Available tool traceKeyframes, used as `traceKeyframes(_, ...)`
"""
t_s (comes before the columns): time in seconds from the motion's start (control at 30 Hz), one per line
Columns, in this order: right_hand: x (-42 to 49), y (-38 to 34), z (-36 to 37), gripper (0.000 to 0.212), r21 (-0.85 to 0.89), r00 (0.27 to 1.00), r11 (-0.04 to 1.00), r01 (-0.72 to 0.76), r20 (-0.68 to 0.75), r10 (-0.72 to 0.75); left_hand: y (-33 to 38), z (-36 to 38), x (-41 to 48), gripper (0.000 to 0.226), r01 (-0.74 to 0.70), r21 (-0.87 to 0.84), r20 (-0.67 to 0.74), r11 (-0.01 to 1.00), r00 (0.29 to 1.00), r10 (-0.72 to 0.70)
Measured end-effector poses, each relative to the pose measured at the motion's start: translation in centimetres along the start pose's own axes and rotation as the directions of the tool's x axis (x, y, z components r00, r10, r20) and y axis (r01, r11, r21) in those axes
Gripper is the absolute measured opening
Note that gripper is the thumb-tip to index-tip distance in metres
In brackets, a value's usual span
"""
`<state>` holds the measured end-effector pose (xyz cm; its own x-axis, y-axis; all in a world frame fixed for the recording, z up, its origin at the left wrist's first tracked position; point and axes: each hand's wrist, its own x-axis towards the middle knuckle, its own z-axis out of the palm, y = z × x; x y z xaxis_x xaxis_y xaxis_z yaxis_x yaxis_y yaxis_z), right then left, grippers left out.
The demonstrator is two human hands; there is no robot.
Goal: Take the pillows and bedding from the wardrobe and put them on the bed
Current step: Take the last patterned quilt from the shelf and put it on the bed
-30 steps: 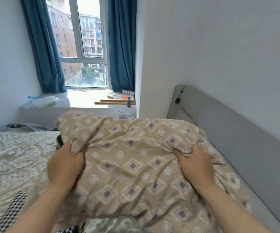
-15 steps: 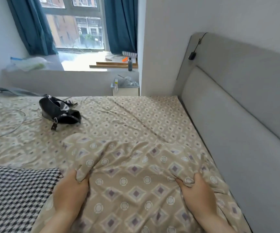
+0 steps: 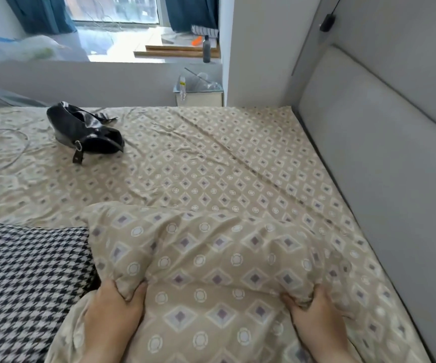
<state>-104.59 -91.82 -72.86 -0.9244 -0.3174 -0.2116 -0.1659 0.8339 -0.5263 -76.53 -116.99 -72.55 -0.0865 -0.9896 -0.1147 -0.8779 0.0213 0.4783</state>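
A beige pillow (image 3: pixel 211 258) with a diamond-and-circle print lies low over the near part of the bed (image 3: pixel 211 158), whose sheet has the same print. My left hand (image 3: pixel 112 313) grips a bunched fold of the pillow's cover at its near left. My right hand (image 3: pixel 316 315) grips another fold at its near right. The pillow's near end runs out of the bottom of the view. The wardrobe is out of view.
A black-and-white houndstooth cloth (image 3: pixel 25 279) lies on the bed left of the pillow. A black handbag (image 3: pixel 86 132) and a thin cable (image 3: pixel 4 150) rest farther back. The grey padded headboard (image 3: pixel 384 163) runs along the right. A small bedside table (image 3: pixel 198 93) stands beyond the bed.
The pillow has come down from chest height to the bed near the headboard, both hands still gripping it. My view has tilted down, so the handbag and the bed surface show.
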Motion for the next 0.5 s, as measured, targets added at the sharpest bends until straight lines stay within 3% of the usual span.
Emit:
traceKeyframes(0.1, -0.5, 0.4, 0.2, 0.080, 0.017, 0.998, 0.999, -0.051, -0.021, 0.051, 0.1, -0.1, -0.1, 0.080, 0.011, 0.029, -0.009, 1.000, 1.000, -0.011)
traceKeyframes(0.2, -1.0, 0.7, 0.2, 0.105, -0.077, 0.994, 0.996, -0.034, -0.102, 0.026, 0.5, -0.7, -0.4, 0.109, 0.012, 0.023, -0.003, 1.000, 1.000, -0.012)
traceKeyframes(0.3, -2.1, -0.5, -1.0, 0.119, -0.157, 0.998, 0.987, -0.019, -0.057, 0.010, 0.7, -2.0, -1.0, 0.127, -0.035, 0.049, 0.049, 0.998, 0.998, 0.033)
traceKeyframes(0.5, -3.1, -5.7, -6.4, 0.121, -0.163, 0.991, 0.978, 0.131, -0.002, -0.133, 4.2, -7.6, -1.1, 0.125, -0.167, 0.092, 0.080, 0.982, 0.984, 0.160)
